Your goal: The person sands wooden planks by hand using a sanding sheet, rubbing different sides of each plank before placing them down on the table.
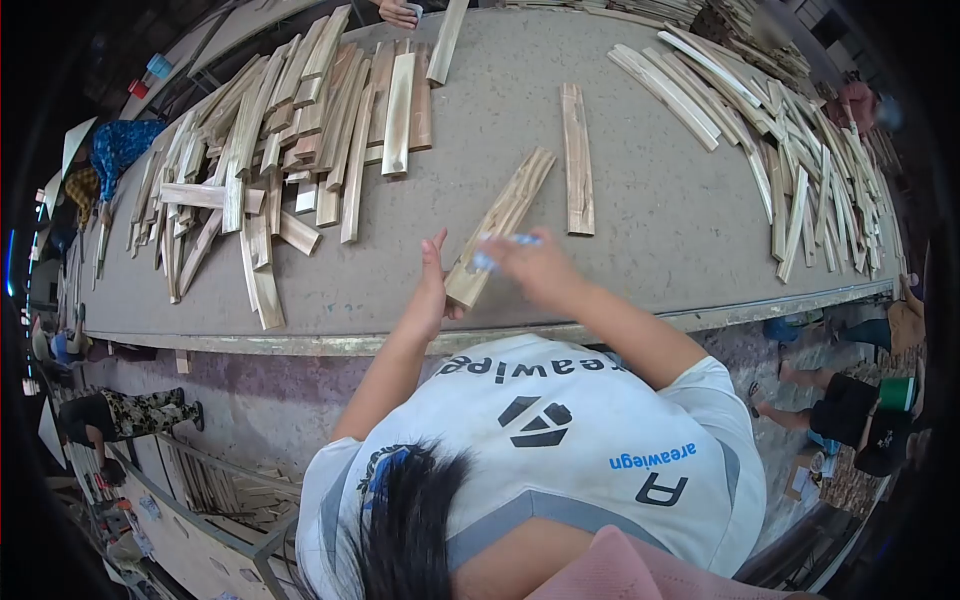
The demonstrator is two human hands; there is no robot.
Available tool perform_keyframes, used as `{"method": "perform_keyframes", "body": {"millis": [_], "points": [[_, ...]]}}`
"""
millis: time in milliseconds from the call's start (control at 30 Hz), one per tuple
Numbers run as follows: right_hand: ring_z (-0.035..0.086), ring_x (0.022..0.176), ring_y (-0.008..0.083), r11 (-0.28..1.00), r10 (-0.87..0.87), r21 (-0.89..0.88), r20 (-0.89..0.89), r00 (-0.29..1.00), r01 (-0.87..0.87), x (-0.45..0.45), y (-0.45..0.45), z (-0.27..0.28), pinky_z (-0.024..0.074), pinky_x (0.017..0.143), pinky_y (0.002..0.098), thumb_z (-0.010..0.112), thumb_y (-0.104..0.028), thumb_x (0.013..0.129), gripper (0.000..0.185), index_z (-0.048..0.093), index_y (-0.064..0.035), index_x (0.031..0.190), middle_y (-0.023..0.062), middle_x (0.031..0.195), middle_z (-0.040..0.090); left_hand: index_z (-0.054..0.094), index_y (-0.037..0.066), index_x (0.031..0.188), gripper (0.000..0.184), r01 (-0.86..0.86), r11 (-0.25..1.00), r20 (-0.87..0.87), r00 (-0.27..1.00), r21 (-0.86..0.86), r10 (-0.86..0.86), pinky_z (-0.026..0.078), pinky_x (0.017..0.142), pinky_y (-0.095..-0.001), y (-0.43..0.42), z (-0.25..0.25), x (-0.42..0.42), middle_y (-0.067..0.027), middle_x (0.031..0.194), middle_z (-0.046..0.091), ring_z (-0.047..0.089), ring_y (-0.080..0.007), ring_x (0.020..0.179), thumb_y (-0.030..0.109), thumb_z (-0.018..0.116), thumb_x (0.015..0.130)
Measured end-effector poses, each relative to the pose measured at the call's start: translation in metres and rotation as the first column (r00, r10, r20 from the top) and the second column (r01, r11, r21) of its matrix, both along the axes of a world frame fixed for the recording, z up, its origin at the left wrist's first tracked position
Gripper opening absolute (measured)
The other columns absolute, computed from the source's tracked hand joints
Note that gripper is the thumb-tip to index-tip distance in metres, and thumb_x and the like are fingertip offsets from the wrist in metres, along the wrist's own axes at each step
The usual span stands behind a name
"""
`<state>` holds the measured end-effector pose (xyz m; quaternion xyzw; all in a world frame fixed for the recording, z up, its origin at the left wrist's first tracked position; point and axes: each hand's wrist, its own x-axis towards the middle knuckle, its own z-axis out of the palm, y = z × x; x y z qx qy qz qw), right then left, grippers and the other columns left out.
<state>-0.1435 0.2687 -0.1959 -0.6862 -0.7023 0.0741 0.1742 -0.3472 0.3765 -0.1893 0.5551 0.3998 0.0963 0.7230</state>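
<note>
A wooden board [507,222] lies slantwise in front of me, its near end close to the table edge. My left hand [430,290] is at the left side of that near end, with some fingers pointing up beside the board and others tucked at its end, supporting it. Over the board's right side is my right hand [540,268], fingers closed round a small blue-and-white object [487,257]. Motion blurs this object, so its kind does not show. Another wooden board [577,160] rests flat to the right, apart from both hands.
The grey table [660,230] carries a heap of boards [235,200] on the left and a pile of narrow strips [820,190] on the right. Another person's hand [398,12] is at the far edge. Other people stand around, including one in camouflage trousers [150,415].
</note>
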Motion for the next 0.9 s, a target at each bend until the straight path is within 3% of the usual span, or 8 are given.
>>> {"method": "perform_keyframes", "body": {"millis": [67,233,300,400,467,567,633,900], "points": [[0.059,0.127,0.0240,0.925,0.363,0.168,-0.123,0.924,-0.341,-0.037,-0.016,0.023,0.0392,0.102,0.0516,0.054,0.008,0.082,0.071,0.045,-0.0152,0.149,0.0103,0.136,0.064,0.010,0.021,0.162,0.106,-0.041,0.999,0.017,0.999,0.014,0.041,0.032,0.043,-0.0201,-0.003,0.010,0.004,-0.0099,0.088,0.066,0.051,-0.0096,0.054,0.091,0.007,0.083],[0.064,0.120,0.0239,0.992,-0.010,0.125,-0.052,0.999,0.016,0.032,0.028,-0.021,0.0387,0.102,0.0484,0.051,-0.002,0.090,0.059,0.049,-0.0152,0.147,0.0078,0.130,0.067,0.005,0.021,0.162,0.108,-0.017,0.998,0.054,0.998,0.065,0.013,0.029,0.042,-0.0210,-0.008,0.007,0.009,-0.0081,0.084,0.064,0.048,-0.0084,0.052,0.092,0.006,0.081],[0.062,0.123,0.0226,0.989,0.147,0.043,-0.355,0.923,-0.141,-0.002,0.027,-0.021,0.0383,0.101,0.0498,0.046,-0.008,0.095,0.052,0.050,-0.0162,0.146,0.0073,0.135,0.064,0.002,0.020,0.162,0.103,-0.042,0.992,0.101,0.994,0.117,0.030,0.029,0.041,-0.0216,-0.006,0.006,0.009,-0.0069,0.083,0.063,0.048,-0.0077,0.052,0.089,0.014,0.087],[0.057,0.130,0.0215,0.931,0.306,0.185,0.070,0.950,-0.314,-0.013,0.021,-0.012,0.0374,0.102,0.0510,0.043,-0.014,0.099,0.052,0.044,-0.0192,0.151,0.0072,0.142,0.059,-0.003,0.019,0.162,0.090,0.007,0.991,0.021,1.000,0.136,-0.010,0.035,0.044,-0.0228,-0.004,0.023,0.008,-0.0035,0.080,0.059,0.048,-0.0077,0.056,0.048,0.056,0.101],[0.055,0.132,0.0214,0.978,0.154,0.122,0.125,0.980,-0.170,0.014,0.021,-0.011,0.0371,0.102,0.0511,0.043,-0.015,0.100,0.053,0.041,-0.0202,0.152,0.0071,0.144,0.058,-0.005,0.020,0.162,0.108,0.141,0.936,-0.066,0.990,0.323,-0.126,0.042,0.055,-0.0242,-0.018,0.048,0.004,-0.0035,0.083,0.058,0.047,-0.0093,0.062,0.010,0.072,0.087],[0.054,0.133,0.0246,0.996,-0.050,-0.076,-0.147,0.988,0.039,0.048,0.026,-0.003,0.0363,0.103,0.0512,0.041,-0.007,0.098,0.062,0.032,-0.0238,0.157,0.0096,0.146,0.055,-0.001,0.019,0.163,0.119,0.272,0.831,-0.133,0.962,0.485,-0.238,0.048,0.063,-0.0341,-0.019,0.060,0.000,-0.0124,0.087,0.064,0.058,-0.0225,0.069,-0.001,0.077,0.075],[0.056,0.130,0.0259,0.969,0.074,0.240,-0.047,0.996,-0.061,0.032,0.031,-0.009,0.0354,0.103,0.0511,0.043,-0.006,0.098,0.066,0.027,-0.0249,0.159,0.0101,0.145,0.056,0.011,0.020,0.163,0.115,0.491,0.379,-0.452,0.871,0.784,-0.194,0.049,0.074,-0.0409,-0.019,0.070,-0.012,-0.0152,0.097,0.066,0.062,-0.0332,0.079,-0.005,0.078,0.072],[0.061,0.122,0.0237,0.939,0.338,-0.003,-0.156,0.928,-0.343,0.021,0.070,0.042,0.0334,0.104,0.0515,0.061,-0.019,0.094,0.079,0.019,-0.0275,0.161,0.0036,0.139,0.062,0.022,0.014,0.160,0.107,0.547,0.110,-0.546,0.837,0.830,-0.045,0.049,0.086,-0.0433,0.035,0.098,-0.035,-0.0220,0.111,0.064,0.062,-0.0359,0.099,0.007,0.083,0.073]]}}
